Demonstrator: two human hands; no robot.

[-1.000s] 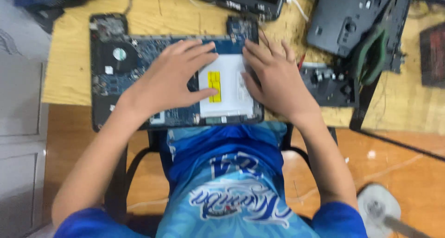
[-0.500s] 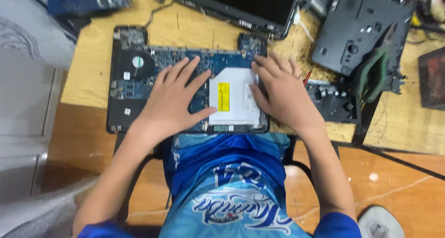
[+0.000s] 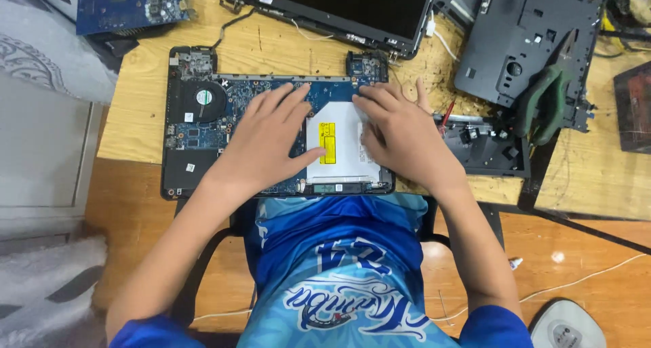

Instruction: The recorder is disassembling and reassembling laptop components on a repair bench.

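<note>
Nearest to me, my left hand (image 3: 264,141) lies flat with fingers spread on the blue circuit board of the opened laptop base (image 3: 203,138), its thumb touching the left edge of the silver optical drive (image 3: 339,148). My right hand (image 3: 400,134) rests palm down on the drive's right half, fingers splayed; neither hand is closed around anything. The drive sits in the base's right bay, at the near edge of the wooden tabletop (image 3: 135,128). A round fan (image 3: 201,97) sits in the base's left corner. Farther off lie a detached screen panel (image 3: 339,9) and a black plastic cover (image 3: 522,43).
</note>
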